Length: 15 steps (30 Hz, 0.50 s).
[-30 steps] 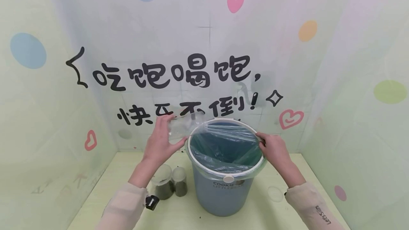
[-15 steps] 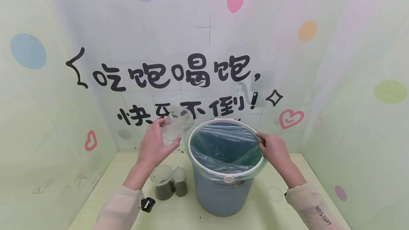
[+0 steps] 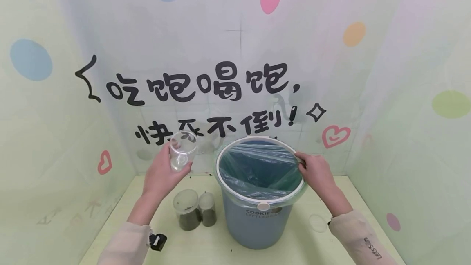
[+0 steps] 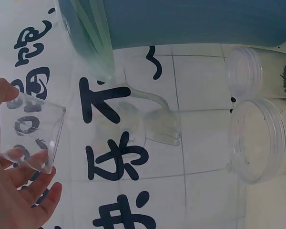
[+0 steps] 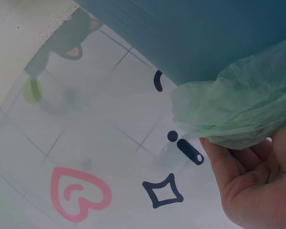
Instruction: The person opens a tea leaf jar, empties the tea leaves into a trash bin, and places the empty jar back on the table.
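a clear plastic cup (image 3: 181, 162) is up in the air, to the left of the bin and above the two jars, its mouth tilted toward the head camera; it looks empty, and the wall's lettering shows through it. the left hand (image 3: 157, 175) grips it, thumb on one side and fingers round the other.

the right hand (image 3: 317, 171) grips the edge of the blue bin (image 3: 254, 230), fingers curled over the rim and the liner there. the liner (image 3: 250, 183), a thin greenish film, hangs inside, is drawn taut across the far side and folds over the white rim (image 3: 249, 200). the bin stands upright on the pale table (image 3: 206, 252).

left of it stand a wide jar (image 3: 185, 201) and a narrower jar (image 3: 207, 200), side by side, both lidded and partly filled with dark, crumbly stuff; dark specks lie on the wide one's lid. a clear ring-shaped piece (image 3: 318, 223) lies right of the bin.

the bin's print (image 3: 259, 212) reads "cookie" over a fainter, partly blurred "little…". the right sleeve (image 3: 349, 228) bears small print starting "lets". on the wall (image 3: 206, 44), big black characters (image 3: 227, 81) read "吃饱喝饱," above "不倒!".
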Each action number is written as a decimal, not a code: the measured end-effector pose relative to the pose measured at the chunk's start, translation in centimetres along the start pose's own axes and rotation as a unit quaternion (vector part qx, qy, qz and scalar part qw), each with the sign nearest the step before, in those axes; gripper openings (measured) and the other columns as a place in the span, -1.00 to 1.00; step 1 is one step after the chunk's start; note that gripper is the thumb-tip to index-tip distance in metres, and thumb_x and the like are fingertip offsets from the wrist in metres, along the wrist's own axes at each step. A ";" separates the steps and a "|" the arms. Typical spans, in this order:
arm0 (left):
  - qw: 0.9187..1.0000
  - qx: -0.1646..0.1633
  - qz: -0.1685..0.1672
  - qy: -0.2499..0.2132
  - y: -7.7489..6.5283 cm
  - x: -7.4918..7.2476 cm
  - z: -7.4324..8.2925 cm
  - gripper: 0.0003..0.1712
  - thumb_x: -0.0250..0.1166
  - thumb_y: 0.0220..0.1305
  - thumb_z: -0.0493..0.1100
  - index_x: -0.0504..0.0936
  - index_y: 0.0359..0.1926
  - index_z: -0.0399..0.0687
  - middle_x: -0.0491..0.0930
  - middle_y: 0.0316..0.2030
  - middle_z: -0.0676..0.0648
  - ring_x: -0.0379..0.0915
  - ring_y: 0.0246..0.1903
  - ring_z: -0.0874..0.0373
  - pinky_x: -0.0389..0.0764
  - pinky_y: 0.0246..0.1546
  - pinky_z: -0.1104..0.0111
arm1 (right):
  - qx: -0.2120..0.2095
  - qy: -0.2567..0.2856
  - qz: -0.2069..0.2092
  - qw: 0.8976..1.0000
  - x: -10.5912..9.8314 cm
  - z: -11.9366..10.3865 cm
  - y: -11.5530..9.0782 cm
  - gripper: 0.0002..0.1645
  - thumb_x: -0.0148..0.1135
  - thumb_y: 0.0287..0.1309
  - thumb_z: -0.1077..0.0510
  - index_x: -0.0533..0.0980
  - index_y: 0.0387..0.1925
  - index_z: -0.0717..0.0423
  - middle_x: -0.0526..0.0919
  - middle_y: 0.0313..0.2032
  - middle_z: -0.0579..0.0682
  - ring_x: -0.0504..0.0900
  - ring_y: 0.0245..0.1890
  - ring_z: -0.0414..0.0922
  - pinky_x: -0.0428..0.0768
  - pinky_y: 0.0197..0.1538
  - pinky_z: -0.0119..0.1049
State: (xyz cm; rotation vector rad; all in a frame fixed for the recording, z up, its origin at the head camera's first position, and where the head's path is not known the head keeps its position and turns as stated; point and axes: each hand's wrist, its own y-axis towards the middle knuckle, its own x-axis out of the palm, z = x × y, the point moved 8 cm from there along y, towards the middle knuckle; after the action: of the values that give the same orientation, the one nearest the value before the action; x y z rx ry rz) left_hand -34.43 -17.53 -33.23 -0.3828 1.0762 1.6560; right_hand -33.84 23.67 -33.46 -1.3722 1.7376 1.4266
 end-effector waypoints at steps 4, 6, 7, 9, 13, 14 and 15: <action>1.000 -0.027 -0.008 0.000 -0.4 -0.3 -1.7 -0.13 0.40 0.14 0.14 0.27 0.34 -0.15 0.53 0.14 -0.32 0.56 -0.04 -0.21 0.64 -0.21 -0.04 | -0.002 0.001 0.001 1.000 0.0 0.0 0.0 -0.63 0.25 0.15 0.36 0.64 0.02 0.29 0.76 -0.21 0.26 0.59 -0.47 -0.01 0.57 -0.38 -0.15; 0.999 -0.037 -0.009 0.000 -0.6 -0.4 -2.5 -0.12 0.39 0.15 0.13 0.26 0.35 -0.19 0.50 0.17 -0.34 0.54 -0.01 -0.25 0.64 -0.17 -0.08 | -0.002 0.002 0.001 1.000 0.0 0.0 0.0 -0.64 0.25 0.15 0.36 0.64 0.02 0.29 0.76 -0.21 0.26 0.60 -0.46 0.01 0.59 -0.36 -0.13; 0.999 -0.042 -0.008 0.001 -0.7 -0.5 -3.0 -0.11 0.39 0.15 0.13 0.26 0.35 -0.20 0.49 0.17 -0.35 0.54 0.01 -0.26 0.64 -0.15 -0.10 | -0.003 0.002 0.002 1.000 0.0 0.0 0.0 -0.64 0.25 0.15 0.36 0.64 0.02 0.29 0.76 -0.21 0.26 0.61 -0.45 0.01 0.60 -0.36 -0.12; 0.999 -0.051 -0.007 0.002 -0.9 -0.7 -3.8 -0.11 0.40 0.16 0.14 0.26 0.35 -0.22 0.49 0.16 -0.38 0.54 0.01 -0.29 0.64 -0.15 -0.12 | -0.004 0.002 0.003 1.000 0.0 0.0 0.0 -0.64 0.24 0.15 0.36 0.64 0.02 0.29 0.76 -0.21 0.26 0.61 -0.45 0.01 0.59 -0.36 -0.12; 0.998 -0.068 -0.010 0.006 -1.3 -0.9 -5.3 -0.11 0.38 0.17 0.16 0.26 0.34 -0.22 0.51 0.12 -0.43 0.55 -0.02 -0.31 0.64 -0.20 -0.10 | -0.007 0.001 0.006 1.000 0.0 0.0 0.0 -0.64 0.23 0.14 0.37 0.64 0.01 0.28 0.76 -0.23 0.25 0.58 -0.49 -0.01 0.53 -0.40 -0.16; 0.997 -0.073 -0.011 0.008 -1.4 -0.9 -5.6 -0.11 0.38 0.17 0.17 0.25 0.34 -0.21 0.51 0.12 -0.43 0.55 -0.02 -0.31 0.64 -0.23 -0.07 | -0.006 0.001 0.006 1.000 0.0 0.0 0.1 -0.63 0.23 0.14 0.37 0.64 0.01 0.28 0.76 -0.23 0.25 0.57 -0.49 -0.01 0.52 -0.41 -0.17; 0.997 -0.078 -0.012 0.009 -1.5 -0.9 -5.9 -0.12 0.37 0.18 0.17 0.25 0.34 -0.20 0.52 0.11 -0.43 0.55 -0.03 -0.31 0.63 -0.25 -0.05 | -0.006 0.002 0.005 1.000 0.0 0.1 0.1 -0.63 0.23 0.14 0.37 0.64 0.02 0.29 0.76 -0.23 0.25 0.56 -0.50 -0.02 0.50 -0.42 -0.19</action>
State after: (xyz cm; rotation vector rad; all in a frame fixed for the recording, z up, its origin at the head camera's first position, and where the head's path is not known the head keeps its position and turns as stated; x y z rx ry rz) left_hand -34.31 -22.77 -36.51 -0.5114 0.9551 1.7221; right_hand -33.91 23.72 -33.45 -1.3737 1.7443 1.4429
